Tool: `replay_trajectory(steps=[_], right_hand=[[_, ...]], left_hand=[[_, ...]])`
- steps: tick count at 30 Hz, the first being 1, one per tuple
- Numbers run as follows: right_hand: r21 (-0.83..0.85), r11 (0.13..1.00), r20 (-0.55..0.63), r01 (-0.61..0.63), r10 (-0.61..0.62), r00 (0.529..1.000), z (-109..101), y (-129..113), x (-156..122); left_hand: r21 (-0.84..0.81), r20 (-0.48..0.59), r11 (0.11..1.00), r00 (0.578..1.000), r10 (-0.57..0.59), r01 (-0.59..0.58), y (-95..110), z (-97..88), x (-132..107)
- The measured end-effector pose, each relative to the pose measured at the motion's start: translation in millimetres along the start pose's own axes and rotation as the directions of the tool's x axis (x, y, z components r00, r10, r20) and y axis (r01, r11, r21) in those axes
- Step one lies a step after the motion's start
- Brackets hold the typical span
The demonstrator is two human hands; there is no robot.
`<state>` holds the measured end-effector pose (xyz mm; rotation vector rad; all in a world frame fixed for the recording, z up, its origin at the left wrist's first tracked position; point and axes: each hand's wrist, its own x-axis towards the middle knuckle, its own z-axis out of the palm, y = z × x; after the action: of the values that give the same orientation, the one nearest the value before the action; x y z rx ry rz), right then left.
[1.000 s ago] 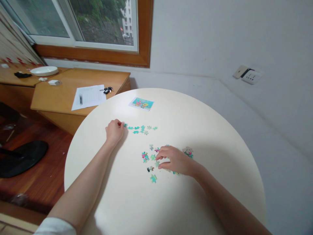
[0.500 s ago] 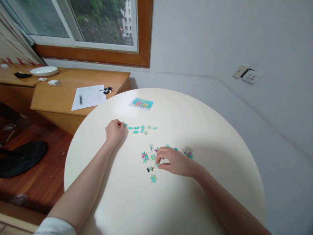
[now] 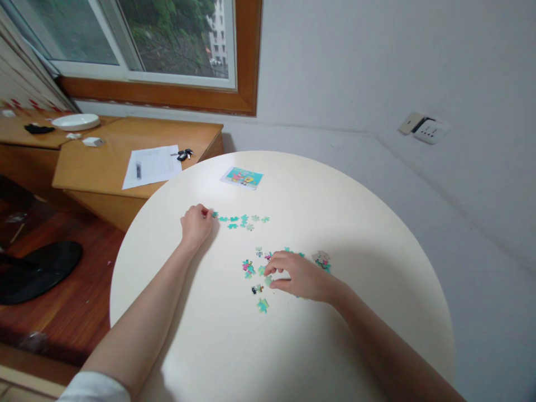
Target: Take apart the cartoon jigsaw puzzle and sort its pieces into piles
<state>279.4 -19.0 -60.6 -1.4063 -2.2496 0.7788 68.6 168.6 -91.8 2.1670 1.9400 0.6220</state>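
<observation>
On the round cream table (image 3: 218,346) my left hand (image 3: 196,223) rests as a loose fist, its fingertips touching the left end of a short row of teal puzzle pieces (image 3: 239,220). My right hand (image 3: 298,274) lies lower and to the right among scattered loose puzzle pieces (image 3: 253,271). Its thumb and forefinger pinch a small pale-green piece (image 3: 268,280) on the tabletop. A single teal piece (image 3: 263,305) lies just below that hand. More pieces (image 3: 321,259) show behind the right hand.
A small colourful picture card (image 3: 242,177) lies at the table's far side. To the left stands a wooden desk (image 3: 104,167) with a paper sheet (image 3: 152,164), keys (image 3: 184,153) and a white plate (image 3: 76,121). A black chair base (image 3: 37,271) sits on the floor.
My right hand has crept slightly left and its fingers have closed on the small piece. The left hand has stayed where it was.
</observation>
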Motion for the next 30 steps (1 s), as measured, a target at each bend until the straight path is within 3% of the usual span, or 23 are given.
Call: replay_trajectory(steps=[7,14,20,30], right_hand=[[-0.007,1.000,-0.011,-0.003,0.003,1.000,0.7,0.7,-0.2],[0.058,0.996,0.009,0.072,-0.073,0.997,-2.4,1.6,-0.4],[0.005,1.000,-0.022,-0.008,0.008,1.000,0.5,2.1,0.2],[0.019,0.999,0.006,-0.028,0.028,1.000,0.3,1.8,0.4]], left_hand=[[-0.006,0.006,1.000,1.000,-0.009,0.009,0.7,-0.5,-0.4],[-0.016,-0.003,1.000,1.000,-0.001,0.001,0.8,-0.5,-0.8],[-0.010,0.011,1.000,1.000,-0.010,0.010,0.6,-0.5,-0.4],[-0.018,-0.007,1.000,1.000,-0.003,0.002,1.1,-0.9,-1.1]])
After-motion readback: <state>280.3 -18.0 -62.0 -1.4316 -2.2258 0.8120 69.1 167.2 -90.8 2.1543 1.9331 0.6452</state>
